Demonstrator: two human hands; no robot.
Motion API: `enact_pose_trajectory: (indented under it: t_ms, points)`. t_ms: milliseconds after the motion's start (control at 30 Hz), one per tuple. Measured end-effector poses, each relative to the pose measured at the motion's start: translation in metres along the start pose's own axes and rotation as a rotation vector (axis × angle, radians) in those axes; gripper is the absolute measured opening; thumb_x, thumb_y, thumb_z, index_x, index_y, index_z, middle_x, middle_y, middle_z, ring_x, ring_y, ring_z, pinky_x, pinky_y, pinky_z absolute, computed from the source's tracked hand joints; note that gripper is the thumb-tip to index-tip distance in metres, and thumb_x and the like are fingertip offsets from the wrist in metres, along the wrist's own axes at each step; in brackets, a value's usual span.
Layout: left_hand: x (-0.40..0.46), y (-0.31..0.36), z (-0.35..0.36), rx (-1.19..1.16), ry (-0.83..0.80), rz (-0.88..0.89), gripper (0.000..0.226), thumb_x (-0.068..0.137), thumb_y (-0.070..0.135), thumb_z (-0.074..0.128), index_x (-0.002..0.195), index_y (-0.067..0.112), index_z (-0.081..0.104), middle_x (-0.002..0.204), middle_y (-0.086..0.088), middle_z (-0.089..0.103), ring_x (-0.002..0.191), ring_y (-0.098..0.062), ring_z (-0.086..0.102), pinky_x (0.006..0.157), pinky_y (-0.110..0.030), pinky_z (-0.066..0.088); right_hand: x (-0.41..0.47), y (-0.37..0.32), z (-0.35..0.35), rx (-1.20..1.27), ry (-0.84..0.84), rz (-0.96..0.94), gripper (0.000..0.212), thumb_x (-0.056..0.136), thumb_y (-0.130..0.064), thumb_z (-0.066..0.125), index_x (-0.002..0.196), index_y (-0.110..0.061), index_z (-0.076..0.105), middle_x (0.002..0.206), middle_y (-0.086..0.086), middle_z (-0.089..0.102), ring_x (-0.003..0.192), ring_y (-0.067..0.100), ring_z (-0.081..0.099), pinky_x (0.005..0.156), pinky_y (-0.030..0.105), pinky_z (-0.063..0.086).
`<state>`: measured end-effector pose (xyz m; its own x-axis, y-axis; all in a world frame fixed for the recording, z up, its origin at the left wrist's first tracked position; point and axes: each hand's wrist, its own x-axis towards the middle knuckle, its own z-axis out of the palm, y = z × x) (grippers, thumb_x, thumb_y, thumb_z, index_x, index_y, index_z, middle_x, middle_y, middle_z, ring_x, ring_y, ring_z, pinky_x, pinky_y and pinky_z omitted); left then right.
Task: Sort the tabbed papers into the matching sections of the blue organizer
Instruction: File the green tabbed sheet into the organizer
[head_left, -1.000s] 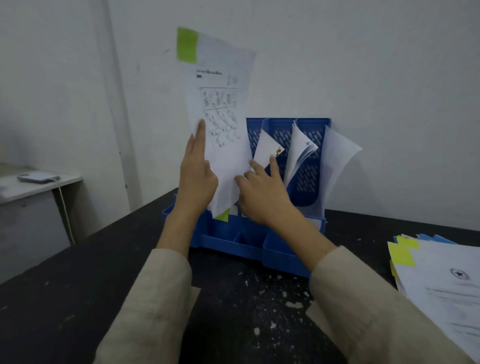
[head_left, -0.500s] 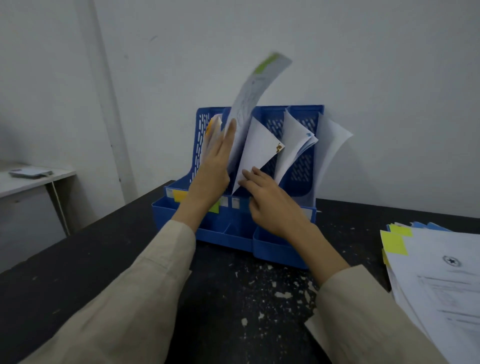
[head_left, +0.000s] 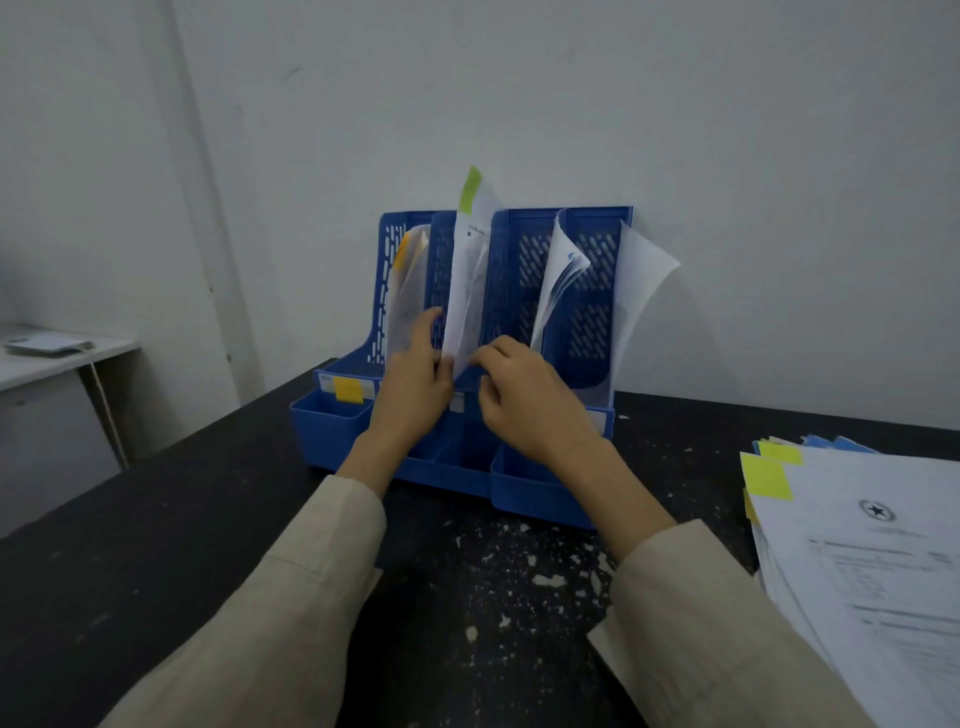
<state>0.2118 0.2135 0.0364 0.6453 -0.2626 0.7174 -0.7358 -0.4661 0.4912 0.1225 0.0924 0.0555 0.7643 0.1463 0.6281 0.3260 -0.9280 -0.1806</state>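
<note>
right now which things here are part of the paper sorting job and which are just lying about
Part of the job:
- blue organizer
- green-tabbed paper, going into the second section from the left
- left hand and right hand, both on that paper
- stack of tabbed papers, at right

Just lying about:
- side table with a flat object
- white flecks on the black table

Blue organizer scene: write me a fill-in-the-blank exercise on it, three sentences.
1. The paper between both hands carries a ____ tab.
2. The organizer stands on a ____ table.
3. The unsorted paper stack lies to the person's ____.

Missing words: green; black; right
</note>
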Motion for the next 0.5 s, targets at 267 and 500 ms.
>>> enact_pose_trajectory:
  t_ms: [267,500]
  points:
    - [0.003,-0.010,-0.004,0.046,-0.125,-0.047,0.024,0.097,0.008,0.041,0.114,0.013,0.057,0.066,-0.012,0.057,0.057,-0.020,0.049,0.054,-0.037,0.038,0.000,0.000,-0.002,0.006,-0.037,0.031,0.021,0.092,-0.005,0.043,0.104,0.000,0.059,0.105,0.014,0.055,0.088,0.027,0.052,0.078,0.043,0.048]
    - [0.020,0.009,-0.022,0.112,-0.441,-0.301,0.029,0.090,0.015,0.045,0.063,0.007,0.039,0.070,-0.014,0.043,0.065,-0.019,0.036,0.059,-0.033,0.026,0.000,0.000,-0.003,-0.019,-0.056,0.029,0.021,0.092,-0.006,0.042,0.103,0.000,0.059,0.102,0.016,0.056,0.089,0.029,0.052,0.078,0.046,0.048]
